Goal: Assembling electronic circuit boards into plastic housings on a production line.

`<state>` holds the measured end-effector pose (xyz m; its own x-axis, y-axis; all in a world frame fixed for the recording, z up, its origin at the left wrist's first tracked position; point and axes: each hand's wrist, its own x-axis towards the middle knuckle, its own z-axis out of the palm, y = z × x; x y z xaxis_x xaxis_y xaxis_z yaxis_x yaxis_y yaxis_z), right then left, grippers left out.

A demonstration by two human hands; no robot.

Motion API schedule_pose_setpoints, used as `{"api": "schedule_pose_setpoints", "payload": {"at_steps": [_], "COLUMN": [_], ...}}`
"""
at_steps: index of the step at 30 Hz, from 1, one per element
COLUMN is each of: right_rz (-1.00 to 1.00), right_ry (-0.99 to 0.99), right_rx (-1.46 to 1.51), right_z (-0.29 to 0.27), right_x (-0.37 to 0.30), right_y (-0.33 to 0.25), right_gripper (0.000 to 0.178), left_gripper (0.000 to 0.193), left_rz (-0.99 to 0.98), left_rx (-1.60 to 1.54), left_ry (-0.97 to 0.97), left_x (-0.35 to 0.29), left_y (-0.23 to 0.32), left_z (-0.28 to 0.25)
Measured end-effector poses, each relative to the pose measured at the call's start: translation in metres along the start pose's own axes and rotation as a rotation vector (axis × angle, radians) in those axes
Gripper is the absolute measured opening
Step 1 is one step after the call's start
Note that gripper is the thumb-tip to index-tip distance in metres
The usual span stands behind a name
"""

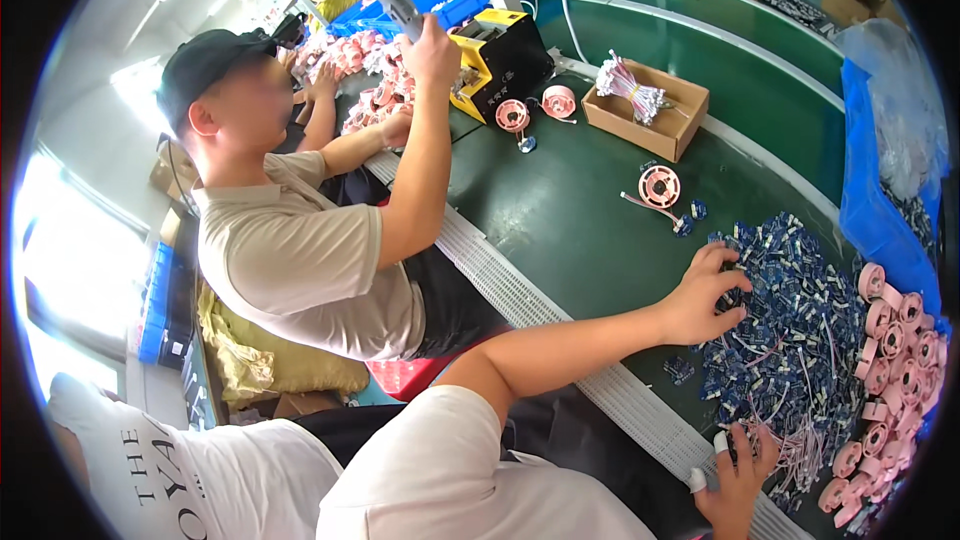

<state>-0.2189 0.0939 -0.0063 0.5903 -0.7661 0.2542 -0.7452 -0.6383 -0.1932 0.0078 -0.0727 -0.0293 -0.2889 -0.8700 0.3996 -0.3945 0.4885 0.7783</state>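
Note:
My left hand reaches over the left edge of a large heap of small blue circuit boards. Its fingers are curved and apart, and nothing shows between them. Lower down, my right hand is at the near end of the heap, beside thin white and pink wires. White covers sit on two of its fingertips, and its fingers are spread. Beyond my left hand lies a pink round part wired to a small blue board. A loose clump of boards rests between my hands.
Pink ring-shaped parts are piled along the right. A cardboard box holds bundled white wires. Left of me, a co-worker raises a grey handheld tool near a yellow and black machine. A slotted white rail edges the green bench.

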Motion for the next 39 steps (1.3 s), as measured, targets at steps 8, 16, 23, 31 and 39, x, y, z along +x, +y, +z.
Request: {"api": "schedule_pose_setpoints", "payload": {"at_steps": [8, 16, 23, 31, 39], "right_rz": [0.099, 0.103, 0.124, 0.151, 0.162], "right_ry": [0.064, 0.055, 0.062, 0.07, 0.099], "right_rx": [0.015, 0.019, 0.043, 0.04, 0.06], "right_z": [-0.0003, 0.0003, 0.0004, -0.0031, -0.0015], "right_x": [-0.0009, 0.0007, 0.0005, 0.002, 0.0], "right_y": [-0.0016, -0.0036, -0.0041, -0.0057, -0.0058], "right_gripper": [0.038, 0.033, 0.032, 0.031, 0.029], "left_gripper": [0.033, 0.034, 0.035, 0.039, 0.037], "left_rz": [0.012, 0.007, 0.012, 0.09, 0.114], "left_rx": [-0.001, 0.001, 0.006, 0.045, 0.033], "left_ry": [-0.017, -0.025, -0.033, -0.086, -0.132], "left_x": [0.0017, 0.0014, 0.001, 0.0012, 0.0012], "left_y": [0.0011, 0.002, 0.0017, -0.0019, -0.0012], "left_z": [-0.0026, -0.0057, -0.0048, -0.0045, -0.0072]}}
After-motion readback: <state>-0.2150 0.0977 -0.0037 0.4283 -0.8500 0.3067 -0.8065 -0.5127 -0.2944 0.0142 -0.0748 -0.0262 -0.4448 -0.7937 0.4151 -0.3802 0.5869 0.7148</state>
